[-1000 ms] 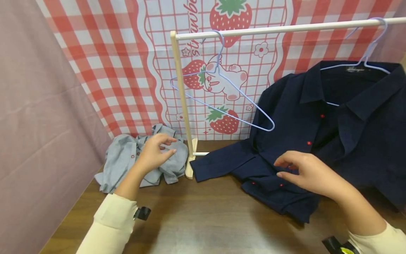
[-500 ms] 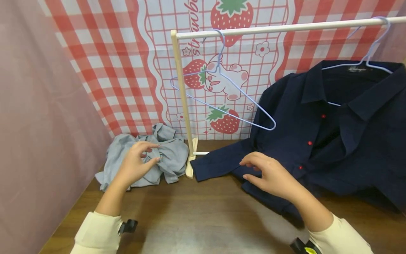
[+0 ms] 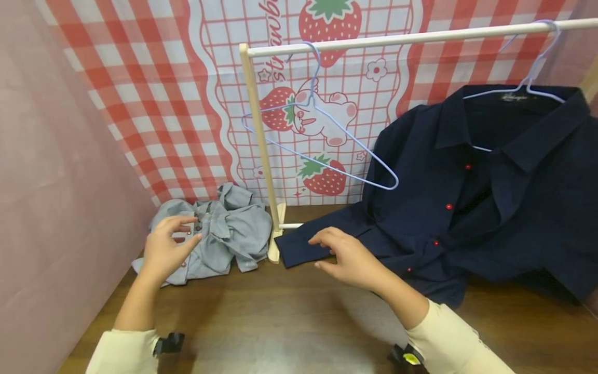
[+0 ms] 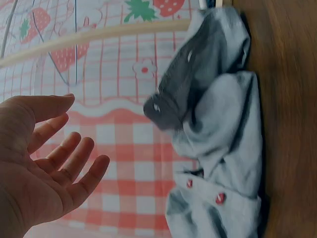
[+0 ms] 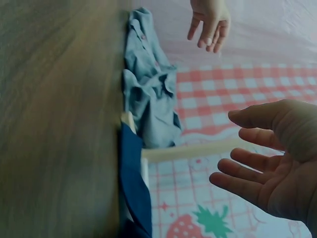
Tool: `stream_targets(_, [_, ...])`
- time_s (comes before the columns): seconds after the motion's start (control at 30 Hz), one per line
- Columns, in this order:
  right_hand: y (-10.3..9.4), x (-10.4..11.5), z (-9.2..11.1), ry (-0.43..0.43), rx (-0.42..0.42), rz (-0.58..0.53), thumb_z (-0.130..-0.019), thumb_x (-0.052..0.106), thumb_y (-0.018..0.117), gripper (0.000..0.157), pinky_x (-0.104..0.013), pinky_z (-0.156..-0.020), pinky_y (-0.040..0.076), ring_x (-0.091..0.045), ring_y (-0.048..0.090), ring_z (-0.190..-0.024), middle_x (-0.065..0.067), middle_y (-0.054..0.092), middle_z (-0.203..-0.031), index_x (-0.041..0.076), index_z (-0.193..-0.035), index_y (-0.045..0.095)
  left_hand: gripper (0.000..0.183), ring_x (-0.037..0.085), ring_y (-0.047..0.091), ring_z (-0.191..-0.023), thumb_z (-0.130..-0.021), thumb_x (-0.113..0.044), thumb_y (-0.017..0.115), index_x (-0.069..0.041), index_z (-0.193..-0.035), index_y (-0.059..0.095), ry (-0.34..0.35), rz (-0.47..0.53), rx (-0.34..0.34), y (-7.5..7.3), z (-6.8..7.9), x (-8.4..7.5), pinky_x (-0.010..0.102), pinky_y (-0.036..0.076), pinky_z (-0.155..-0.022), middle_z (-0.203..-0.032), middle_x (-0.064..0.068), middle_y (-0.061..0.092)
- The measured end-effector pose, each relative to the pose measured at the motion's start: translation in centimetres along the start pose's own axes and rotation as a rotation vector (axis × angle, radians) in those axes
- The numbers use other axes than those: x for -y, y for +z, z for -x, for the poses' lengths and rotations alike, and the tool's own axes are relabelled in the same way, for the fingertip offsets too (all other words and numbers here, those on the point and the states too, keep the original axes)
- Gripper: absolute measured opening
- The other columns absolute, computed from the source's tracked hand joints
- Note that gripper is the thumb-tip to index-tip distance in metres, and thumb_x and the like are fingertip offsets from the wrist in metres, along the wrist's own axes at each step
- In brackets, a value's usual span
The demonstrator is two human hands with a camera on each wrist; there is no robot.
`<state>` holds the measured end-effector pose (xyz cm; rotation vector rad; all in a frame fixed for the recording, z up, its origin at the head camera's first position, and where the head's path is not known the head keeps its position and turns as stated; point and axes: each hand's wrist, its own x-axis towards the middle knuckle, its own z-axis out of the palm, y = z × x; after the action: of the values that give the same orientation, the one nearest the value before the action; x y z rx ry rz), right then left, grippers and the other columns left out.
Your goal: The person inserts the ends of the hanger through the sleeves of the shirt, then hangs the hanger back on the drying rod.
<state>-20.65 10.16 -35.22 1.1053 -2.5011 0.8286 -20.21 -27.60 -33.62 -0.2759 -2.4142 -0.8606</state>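
A crumpled grey-blue shirt (image 3: 247,228) with small red buttons lies on the table at the left. In the head view my left hand (image 3: 165,249) overlaps its left part, fingers loosely bent and holding nothing; the left wrist view shows a gap between that hand and the cloth. My right hand (image 3: 350,257) hovers over the sleeve of a navy shirt (image 3: 411,197), its fingers apart and nothing in them. That shirt hangs on a lavender hanger (image 3: 532,78), its sleeve and hem resting on the table. A second lavender hanger (image 3: 355,137) hangs bare.
A wooden rack post (image 3: 259,140) with a foot (image 3: 273,252) stands between the two shirts, carrying a white rail (image 3: 420,37). Behind is a red-checked strawberry cloth (image 3: 187,119); a pink curtain (image 3: 70,182) closes the left side. Brown tabletop (image 3: 261,322) lies in front.
Both hands have moved left: the left one across the grey-blue shirt, the right one from the navy shirt's front to its sleeve. The shirts and hangers stay in place.
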Motion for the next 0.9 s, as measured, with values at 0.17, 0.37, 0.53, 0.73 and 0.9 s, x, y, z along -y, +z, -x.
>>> stream_targets(0.17, [1.9,0.6,-1.3,0.017,0.015,-0.051,-0.079,0.011,0.081,0.044,-0.031,-0.078,0.055,-0.024,0.062,-0.102,-0.009,0.06,-0.119,0.005,-0.119,0.063,0.036,0.039,0.063,-0.101,-0.086,-0.008,0.074,0.003,-0.119,0.065,-0.111,0.002,0.006,-1.1,0.3,1.5,0.049,0.054,-0.079,-0.119,0.023,0.059])
stream_targets(0.37, [4.2,1.0,-2.9,0.053,0.004,-0.148,-0.081,0.012,0.08,0.047,-0.036,-0.08,0.056,-0.028,0.06,-0.107,-0.013,0.057,-0.124,0.002,-0.123,0.061,0.04,0.041,0.062,-0.103,-0.088,-0.014,0.073,0.004,-0.122,0.063,-0.185,0.011,0.034,-2.2,0.4,3.9,0.011,0.048,-0.068,-0.12,0.027,0.059])
stream_targets(0.53, [6.2,0.9,-4.2,0.122,-0.004,-0.239,-0.081,0.01,0.079,0.048,-0.042,-0.082,0.055,-0.033,0.06,-0.109,-0.015,0.057,-0.125,0.0,-0.124,0.06,0.041,0.043,0.06,-0.107,-0.089,-0.018,0.071,0.003,-0.124,0.062,-0.257,0.017,0.063,-3.0,0.4,5.2,0.017,0.046,-0.067,-0.121,0.029,0.06])
stream_targets(0.73, [8.5,0.6,-6.0,0.208,-0.004,-0.253,-0.083,0.014,0.077,0.05,-0.04,-0.082,0.055,-0.034,0.06,-0.108,-0.018,0.056,-0.128,-0.001,-0.127,0.059,0.044,0.046,0.058,-0.111,-0.092,-0.018,0.068,0.007,-0.126,0.059,-0.312,0.027,0.099,-3.8,0.3,6.6,0.016,0.046,-0.071,-0.123,0.031,0.059])
stream_targets(0.9, [10.0,0.4,-7.7,0.229,0.005,-0.208,-0.083,0.018,0.076,0.053,-0.042,-0.088,0.05,-0.035,0.06,-0.107,-0.02,0.056,-0.129,-0.002,-0.129,0.058,0.043,0.047,0.059,-0.108,-0.09,-0.015,0.069,0.011,-0.123,0.058,-0.316,0.002,0.097,-4.4,0.3,8.1,0.005,0.039,-0.064,-0.119,0.034,0.059])
